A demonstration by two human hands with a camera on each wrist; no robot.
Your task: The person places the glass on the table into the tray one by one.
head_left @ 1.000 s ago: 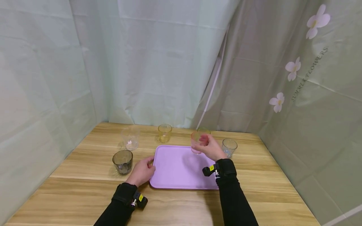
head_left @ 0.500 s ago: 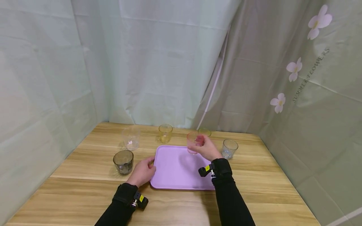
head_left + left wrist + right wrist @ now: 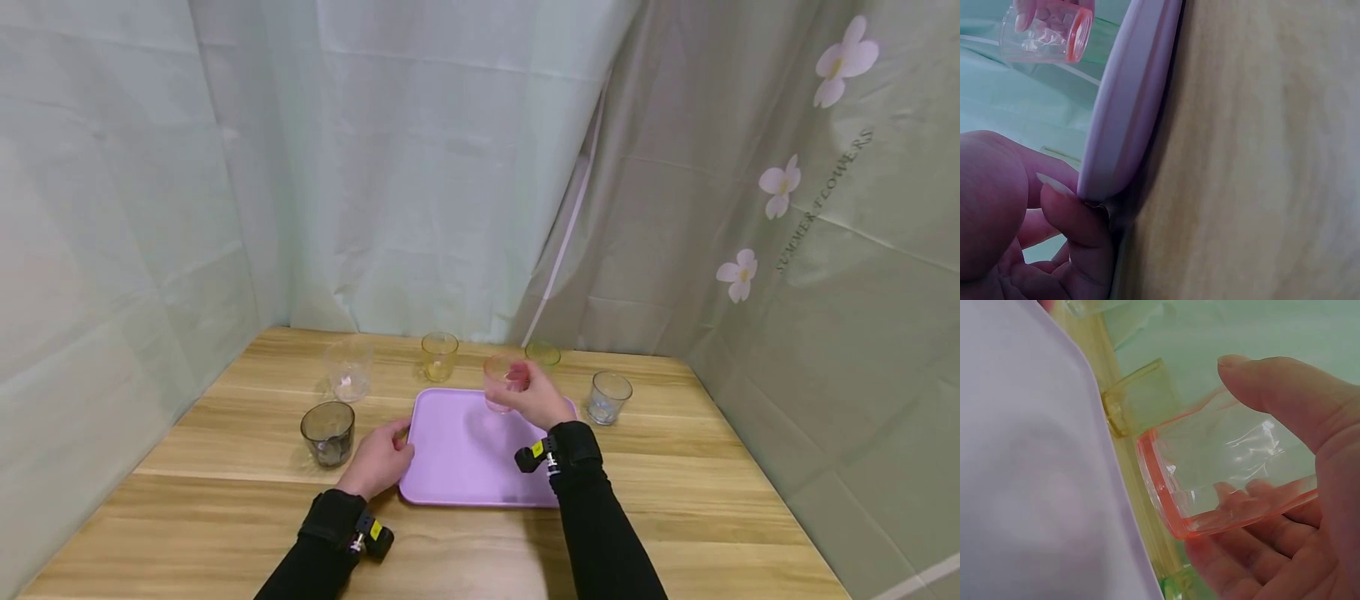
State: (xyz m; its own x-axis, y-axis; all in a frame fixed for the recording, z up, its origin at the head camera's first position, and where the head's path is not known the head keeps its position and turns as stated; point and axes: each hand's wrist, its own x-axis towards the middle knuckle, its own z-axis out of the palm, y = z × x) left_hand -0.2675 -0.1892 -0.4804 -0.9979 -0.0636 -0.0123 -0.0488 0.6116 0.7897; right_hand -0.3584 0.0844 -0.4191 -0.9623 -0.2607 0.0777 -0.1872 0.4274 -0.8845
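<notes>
My right hand (image 3: pixel 542 403) grips a pink clear drinking glass (image 3: pixel 492 387) by its side, thumb on one side and fingers on the other. In the right wrist view, the glass (image 3: pixel 1235 462) shows a thick pink-orange base, close to the rim of the lilac tray (image 3: pixel 1035 462). From the head view, it overlaps the back part of the tray (image 3: pixel 465 467). My left hand (image 3: pixel 378 457) pinches the tray's left edge. Up close in the left wrist view, its thumb and fingertips meet at the tray's side (image 3: pixel 1122 106).
Around the tray stand a smoky dark glass (image 3: pixel 328 437), a colourless glass (image 3: pixel 349 375), a yellow glass (image 3: pixel 439 358), a green glass (image 3: pixel 545 355) partly hidden, and a pale blue-grey glass (image 3: pixel 608 398). Curtains (image 3: pixel 450 167) border the wooden table (image 3: pixel 720 500).
My right hand has carried the pink glass leftward along the back of the tray, uncovering more of the glass at the right. The left hand stays at the tray's edge.
</notes>
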